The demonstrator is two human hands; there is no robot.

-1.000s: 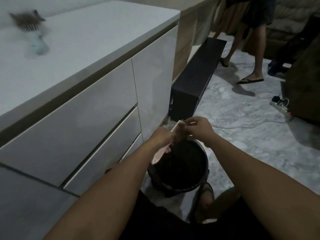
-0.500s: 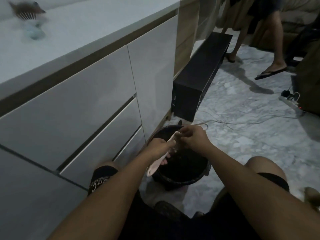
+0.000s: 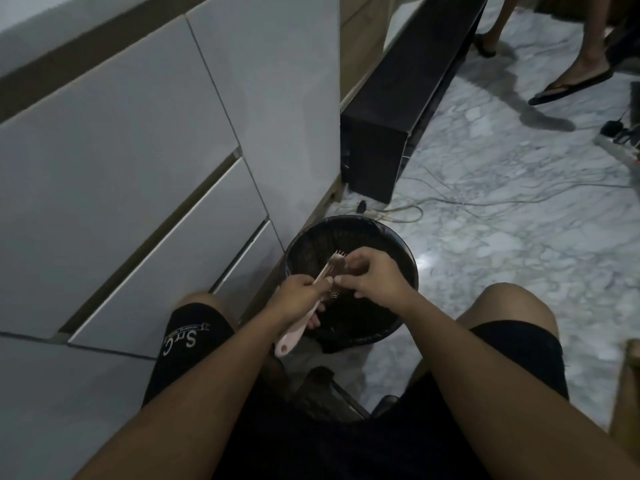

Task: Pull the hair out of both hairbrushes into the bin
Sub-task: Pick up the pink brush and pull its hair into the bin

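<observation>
I crouch over a round black bin [image 3: 405,251] lined with a dark bag, standing on the floor beside the white drawers. My left hand [image 3: 299,294] grips a pink hairbrush [image 3: 294,332] by its handle, holding it over the bin with the bristled head pointing away from me. My right hand [image 3: 374,275] is at the brush head, its fingers curled and pinching the hair among the bristles. The second hairbrush is out of view.
White drawer fronts [image 3: 145,188] rise on the left. A long black box [image 3: 398,109] lies on the marble floor behind the bin, with loose cables [image 3: 485,202] and a power strip [image 3: 620,147] to the right. Another person's legs in flip-flops [image 3: 571,84] stand at the back right.
The view has dropped lower as I crouched, so the countertop with the other brush left the view. Both hands with the pink brush now sit directly over the bin.
</observation>
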